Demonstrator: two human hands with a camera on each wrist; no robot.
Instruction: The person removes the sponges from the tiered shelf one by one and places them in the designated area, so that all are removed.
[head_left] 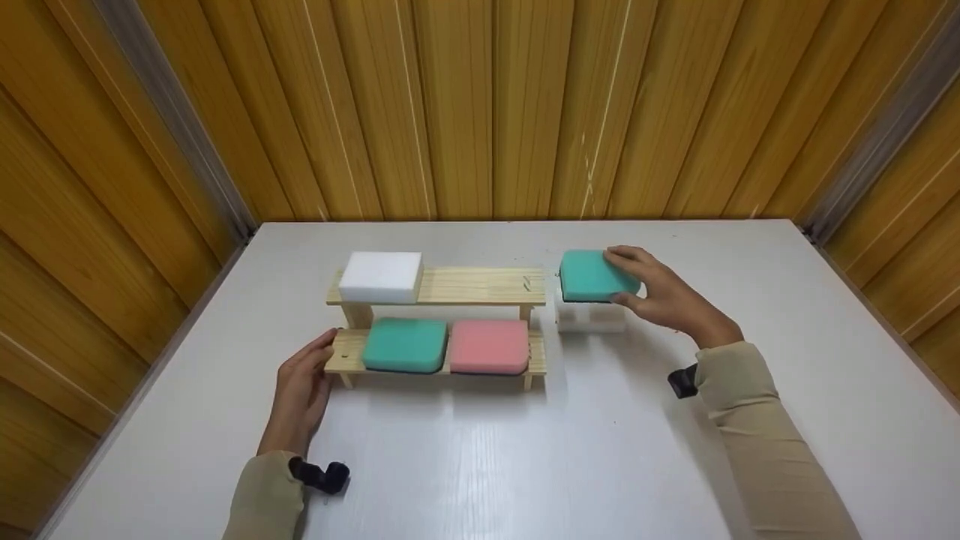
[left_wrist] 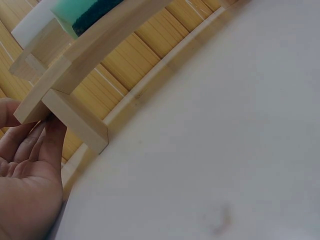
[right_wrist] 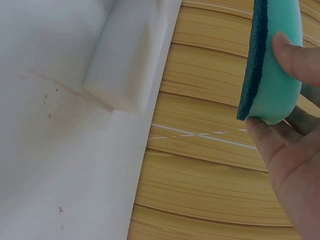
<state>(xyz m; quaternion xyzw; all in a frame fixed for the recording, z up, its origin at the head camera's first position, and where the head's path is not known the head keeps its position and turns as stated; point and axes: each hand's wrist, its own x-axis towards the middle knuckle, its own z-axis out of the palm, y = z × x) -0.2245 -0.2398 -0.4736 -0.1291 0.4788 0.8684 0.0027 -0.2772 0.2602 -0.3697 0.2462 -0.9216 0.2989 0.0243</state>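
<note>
My right hand [head_left: 660, 292] holds a teal sponge [head_left: 592, 275] by its right end, above the table and right of the rack. In the right wrist view the sponge shows a dark scouring layer [right_wrist: 254, 60] on its underside, with thumb and fingers on opposite edges. At the left end of a two-step wooden rack [head_left: 480, 285], my left hand [head_left: 300, 382] grips the lower board. The left wrist view has its fingers [left_wrist: 30, 142] beneath that board's end. Side by side on the lower step lie another teal sponge [head_left: 405, 344] and a pink sponge [head_left: 489, 346].
A white sponge block [head_left: 381, 276] sits at the left of the rack's upper step. Below the held sponge, a second white block [head_left: 591, 319] lies on the white table [head_left: 465, 465]. Wood-patterned panels [head_left: 525, 112] stand behind the table's far edge.
</note>
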